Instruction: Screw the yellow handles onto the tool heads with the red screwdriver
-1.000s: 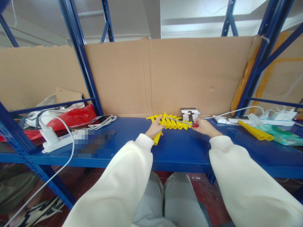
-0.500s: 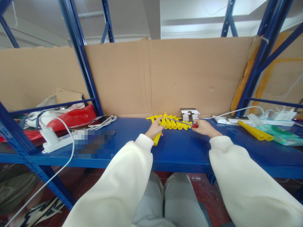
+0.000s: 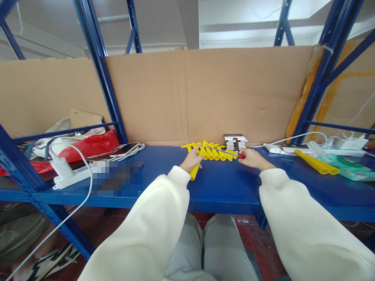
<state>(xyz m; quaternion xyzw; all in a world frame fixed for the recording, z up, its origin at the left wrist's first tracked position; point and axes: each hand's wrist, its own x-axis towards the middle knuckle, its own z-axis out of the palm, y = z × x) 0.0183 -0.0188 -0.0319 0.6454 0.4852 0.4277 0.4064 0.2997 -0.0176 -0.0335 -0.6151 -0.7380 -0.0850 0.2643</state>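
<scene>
My left hand [image 3: 191, 159] is closed round a yellow tapered tube [image 3: 194, 173], whose wide end points toward me below the fingers. In my right hand [image 3: 252, 159] is the red handle of a screwdriver [image 3: 241, 156]. Its thin metal shaft reaches leftward to the upper part of the held tube, near my left fingers. The exact spot of the tip is too small to make out. Behind the shaft lies a row of several more yellow tubes [image 3: 215, 155], side by side with their round ends facing me.
A stack of small black-and-white packets [image 3: 235, 141] stands by the cardboard wall [image 3: 249, 93]. Two yellow tubes [image 3: 318, 164] and a green packet [image 3: 345, 167] lie at right. At left are a white power strip [image 3: 72, 176], a cable and a red bag [image 3: 93, 146]. Blue uprights flank the shelf.
</scene>
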